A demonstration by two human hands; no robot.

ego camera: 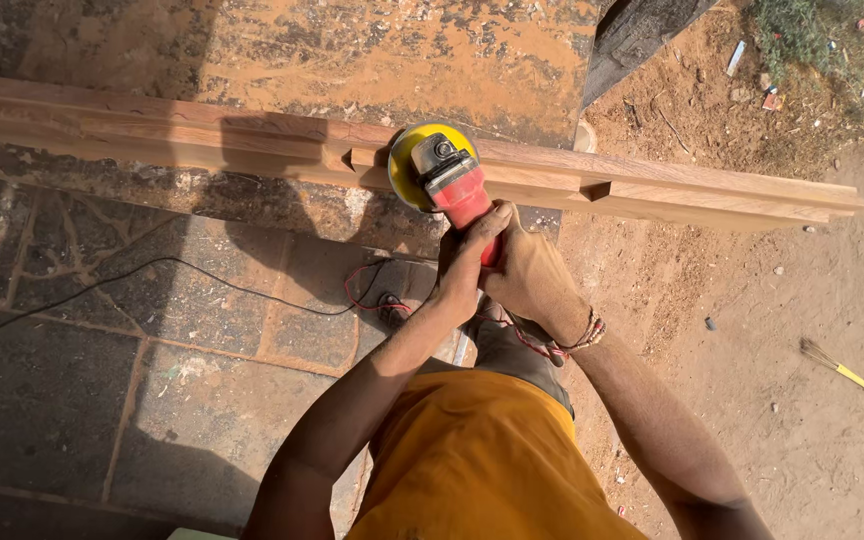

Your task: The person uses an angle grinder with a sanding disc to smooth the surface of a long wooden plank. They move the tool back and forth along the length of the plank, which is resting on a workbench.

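On the wooden beam [652,185], both hands' fingers [482,235] grip the red grinder [452,180].

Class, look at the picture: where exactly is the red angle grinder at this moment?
In the head view, just above centre, the red angle grinder is gripped by both the left hand and right hand, its yellow disc against the long wooden beam.

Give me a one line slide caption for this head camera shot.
Both hands hold a red grinder, its yellow disc on a long wooden beam.
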